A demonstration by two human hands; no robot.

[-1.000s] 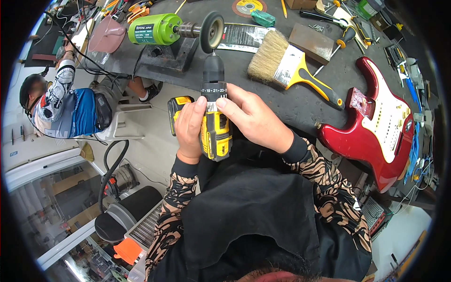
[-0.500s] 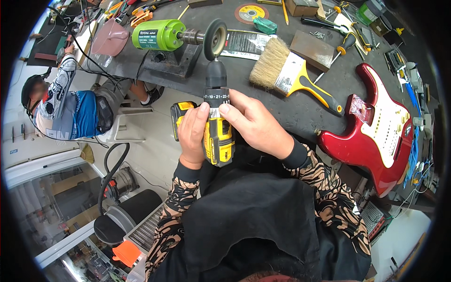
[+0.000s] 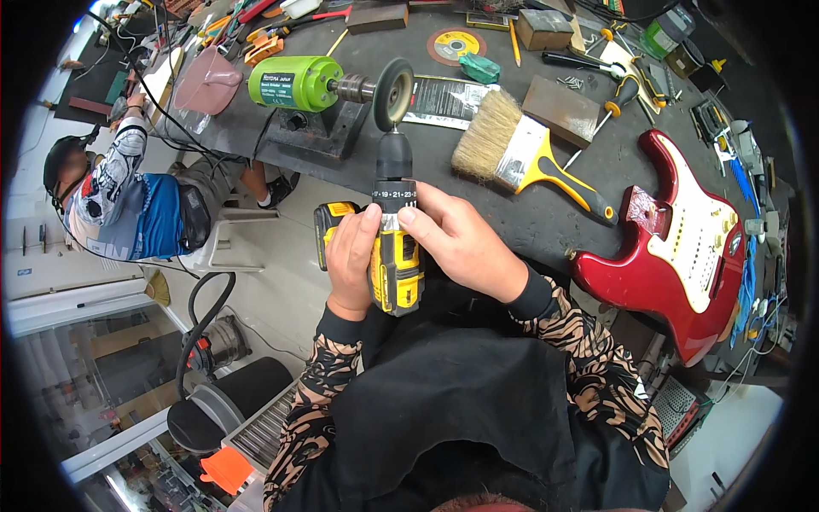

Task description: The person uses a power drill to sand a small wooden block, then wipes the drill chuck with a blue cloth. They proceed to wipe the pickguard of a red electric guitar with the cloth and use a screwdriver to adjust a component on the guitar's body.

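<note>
Lower in the frame: drill (image 3: 397,264) and tabletop (image 3: 537,226) have slid down together

Head view. Since the earlier frames, nearly everything has shifted slightly toward the lower edge, so it was probably the camera that tipped. The grip looks unchanged, and the drill keeps about the same place relative to the grinding wheel (image 3: 394,98).

The drill is near the centre, nose pointing up the frame. The left hand (image 3: 351,260) is closed on its left side, with the battery (image 3: 328,226) showing just beyond. The right hand (image 3: 465,243) is closed around the right side, thumb just behind the marked collar (image 3: 395,196). The chuck (image 3: 394,158) stands clear of the fingers. Its thin bit (image 3: 395,130) ends at the wheel's lower rim; I cannot tell whether they touch.

To handle this well, the left hand should brace the body while the right thumb and fingers work at the collar. The trigger is hidden, so keep fingers off it. Drawing the drill toward the lower edge would be wise, giving the bit room from the wheel. Avoid swinging the nose right, where the wide brush (image 3: 533,158) lies near.
</note>
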